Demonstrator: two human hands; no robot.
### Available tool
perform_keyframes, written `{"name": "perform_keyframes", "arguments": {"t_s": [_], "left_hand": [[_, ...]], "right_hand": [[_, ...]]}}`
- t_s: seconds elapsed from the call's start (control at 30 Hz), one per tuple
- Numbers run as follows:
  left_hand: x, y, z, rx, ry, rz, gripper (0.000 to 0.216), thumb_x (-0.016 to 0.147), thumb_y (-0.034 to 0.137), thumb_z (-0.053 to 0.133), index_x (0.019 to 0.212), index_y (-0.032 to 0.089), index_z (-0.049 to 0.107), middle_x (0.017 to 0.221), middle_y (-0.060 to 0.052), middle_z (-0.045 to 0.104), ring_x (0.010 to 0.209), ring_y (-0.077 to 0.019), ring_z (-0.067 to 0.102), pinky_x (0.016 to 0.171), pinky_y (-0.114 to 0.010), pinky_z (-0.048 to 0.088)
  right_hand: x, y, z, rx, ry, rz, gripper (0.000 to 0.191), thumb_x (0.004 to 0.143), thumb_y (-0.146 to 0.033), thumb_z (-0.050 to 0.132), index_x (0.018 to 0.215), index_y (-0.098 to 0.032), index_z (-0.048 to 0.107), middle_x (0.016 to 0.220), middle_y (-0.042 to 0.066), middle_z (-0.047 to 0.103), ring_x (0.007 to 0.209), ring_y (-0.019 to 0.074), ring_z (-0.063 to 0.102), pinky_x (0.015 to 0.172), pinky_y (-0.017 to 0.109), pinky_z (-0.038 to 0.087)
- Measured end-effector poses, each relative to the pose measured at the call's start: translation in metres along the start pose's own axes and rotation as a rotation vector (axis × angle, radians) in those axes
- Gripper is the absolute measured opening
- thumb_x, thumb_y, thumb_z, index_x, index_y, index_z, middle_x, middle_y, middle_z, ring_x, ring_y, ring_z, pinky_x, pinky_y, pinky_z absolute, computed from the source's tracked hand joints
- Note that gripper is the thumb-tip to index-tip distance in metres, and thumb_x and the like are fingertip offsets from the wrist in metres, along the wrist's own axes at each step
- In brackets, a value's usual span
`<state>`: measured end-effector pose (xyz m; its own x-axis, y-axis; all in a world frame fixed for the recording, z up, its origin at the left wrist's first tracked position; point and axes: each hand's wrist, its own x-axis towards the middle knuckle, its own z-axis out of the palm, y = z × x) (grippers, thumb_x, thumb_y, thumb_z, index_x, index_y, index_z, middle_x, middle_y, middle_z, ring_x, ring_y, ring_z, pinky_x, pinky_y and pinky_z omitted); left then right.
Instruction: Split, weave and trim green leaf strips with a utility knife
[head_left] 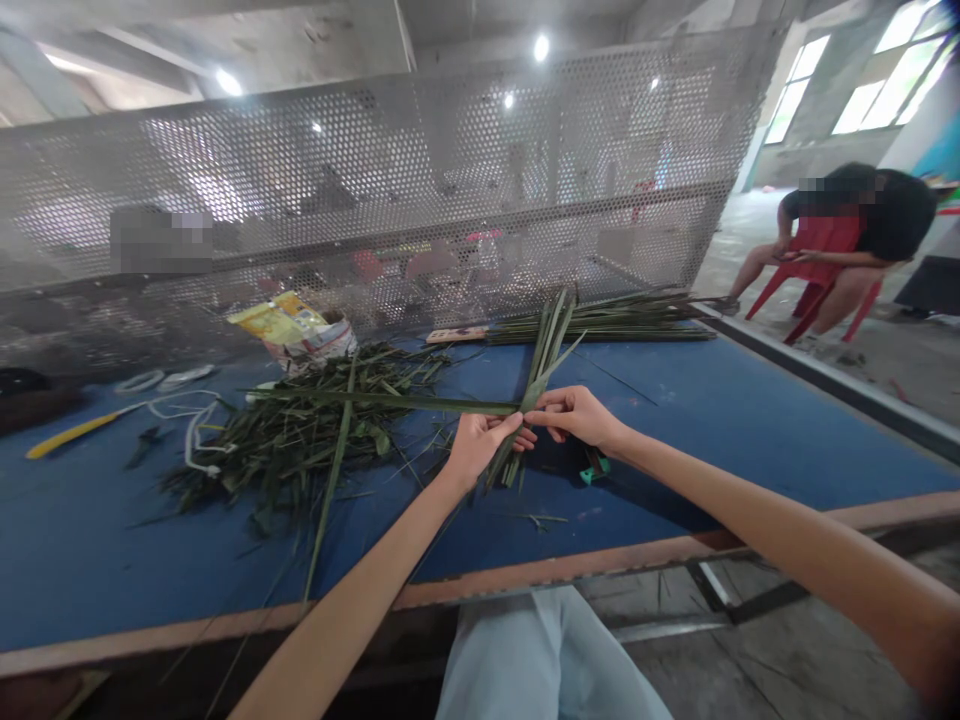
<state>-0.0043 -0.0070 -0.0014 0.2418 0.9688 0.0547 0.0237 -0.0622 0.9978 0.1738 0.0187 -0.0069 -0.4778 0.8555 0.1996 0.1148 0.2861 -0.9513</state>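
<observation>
Leaves (535,386) over the tabletop (720,415): I record my left hand (478,446) and right hand (583,414), fingers (551,419) pinching them.

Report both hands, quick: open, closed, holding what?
Left hand: closed, holding the green leaf strips where they cross.
Right hand: closed, thumb and fingers pinching the green leaf strips right beside the left grip.

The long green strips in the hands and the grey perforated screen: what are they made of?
The long green strips look like matte plant leaf, given the tapering tips. The grey perforated screen seems dull metal, given its regular holes, though plastic is possible.
</observation>
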Motion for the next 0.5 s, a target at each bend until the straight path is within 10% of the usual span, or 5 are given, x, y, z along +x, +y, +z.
{"name": "perform_keyframes", "arguments": {"t_s": [0.5], "left_hand": [[-0.0031, 0.0023, -0.0012, -0.025, -0.045, -0.009, 0.029, 0.073, 0.038, 0.065, 0.075, 0.009, 0.069, 0.069, -0.010, 0.070, 0.057, -0.0182, 0.064, 0.058, -0.029, 0.050]], "right_hand": [[0.0013, -0.0008, -0.0008, 0.092, 0.013, 0.031, 0.034, 0.074, -0.046, 0.066, 0.065, -0.014, 0.060, 0.044, -0.003, 0.053, 0.041, 0.0061, 0.041, 0.046, 0.021, 0.029]]}}
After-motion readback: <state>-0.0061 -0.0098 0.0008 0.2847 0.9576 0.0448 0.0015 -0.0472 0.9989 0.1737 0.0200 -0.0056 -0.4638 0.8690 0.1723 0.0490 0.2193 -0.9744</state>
